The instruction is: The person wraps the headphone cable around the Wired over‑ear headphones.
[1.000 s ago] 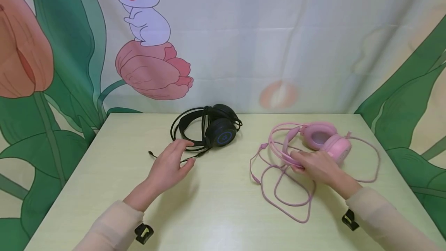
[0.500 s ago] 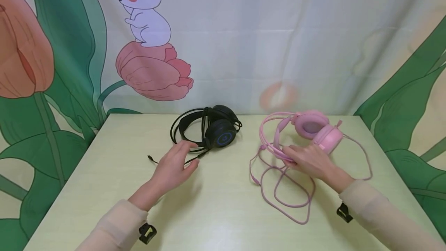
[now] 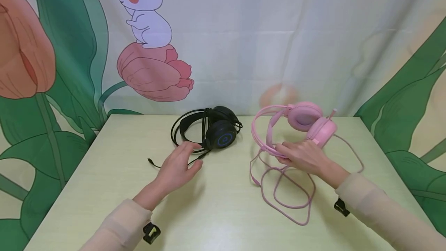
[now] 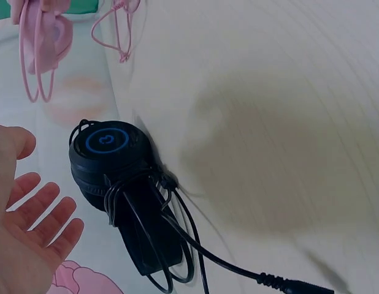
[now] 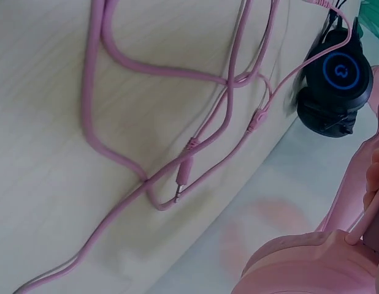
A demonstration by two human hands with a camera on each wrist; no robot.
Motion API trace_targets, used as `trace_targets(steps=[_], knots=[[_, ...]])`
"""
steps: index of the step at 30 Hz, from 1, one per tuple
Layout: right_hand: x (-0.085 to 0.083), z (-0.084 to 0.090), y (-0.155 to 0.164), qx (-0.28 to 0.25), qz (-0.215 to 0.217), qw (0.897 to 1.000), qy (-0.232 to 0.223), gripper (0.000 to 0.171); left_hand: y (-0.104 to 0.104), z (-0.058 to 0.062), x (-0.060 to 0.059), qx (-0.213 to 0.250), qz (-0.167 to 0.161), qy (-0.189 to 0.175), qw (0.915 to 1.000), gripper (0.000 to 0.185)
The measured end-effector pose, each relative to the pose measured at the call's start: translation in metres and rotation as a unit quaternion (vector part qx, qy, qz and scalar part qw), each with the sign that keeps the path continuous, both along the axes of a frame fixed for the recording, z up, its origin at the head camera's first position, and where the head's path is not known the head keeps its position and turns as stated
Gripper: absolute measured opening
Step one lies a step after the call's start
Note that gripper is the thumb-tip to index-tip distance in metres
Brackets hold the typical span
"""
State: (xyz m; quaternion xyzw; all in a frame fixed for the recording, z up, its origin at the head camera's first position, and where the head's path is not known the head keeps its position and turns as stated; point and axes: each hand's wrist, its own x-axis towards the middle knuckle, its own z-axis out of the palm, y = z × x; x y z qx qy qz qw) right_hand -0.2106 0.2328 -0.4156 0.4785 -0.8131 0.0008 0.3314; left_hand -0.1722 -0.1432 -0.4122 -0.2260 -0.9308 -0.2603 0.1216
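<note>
A pink headset (image 3: 306,121) is lifted off the pale table (image 3: 216,212); my right hand (image 3: 299,156) grips its headband at the lower side. Its pink cable (image 3: 285,189) trails in loops on the table, and its plug (image 5: 180,187) lies among them. A black headset (image 3: 214,129) with a blue ring on the earcup (image 4: 107,142) lies at the table's back middle, its cable wound round it. My left hand (image 3: 179,165) hovers with spread fingers (image 4: 39,211) just in front of the black headset, holding nothing. The black cable's plug (image 3: 150,161) lies left of that hand.
A printed curtain (image 3: 244,38) with a rabbit and tulips hangs right behind the table's far edge. The two headsets stand close together at the back. Bare tabletop lies in front of both hands.
My right hand has raised the pink headset off the table and carried it left toward the black one. My left hand has crept slightly forward and right.
</note>
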Motion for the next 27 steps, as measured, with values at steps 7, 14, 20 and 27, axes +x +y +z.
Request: trace_targets(steps=[7, 14, 20, 27], knots=[[0.000, 0.005, -0.009, 0.007, 0.012, 1.000, -0.004, 0.016, 0.011, -0.001, 0.000, 0.016, -0.003, -0.003, 0.9999, 0.037], [-0.002, 0.006, -0.019, 0.008, 0.027, 1.000, 0.008, 0.017, 0.027, -0.001, -0.004, 0.066, -0.009, -0.037, 0.9971, 0.036], [-0.001, 0.006, -0.029, 0.011, 0.044, 0.999, 0.026, 0.020, 0.043, -0.001, -0.009, 0.130, -0.028, -0.061, 0.9892, 0.036], [0.000, 0.003, -0.039, 0.007, 0.061, 0.998, 0.027, 0.012, 0.061, -0.001, -0.011, 0.195, -0.023, -0.122, 0.9729, 0.045]])
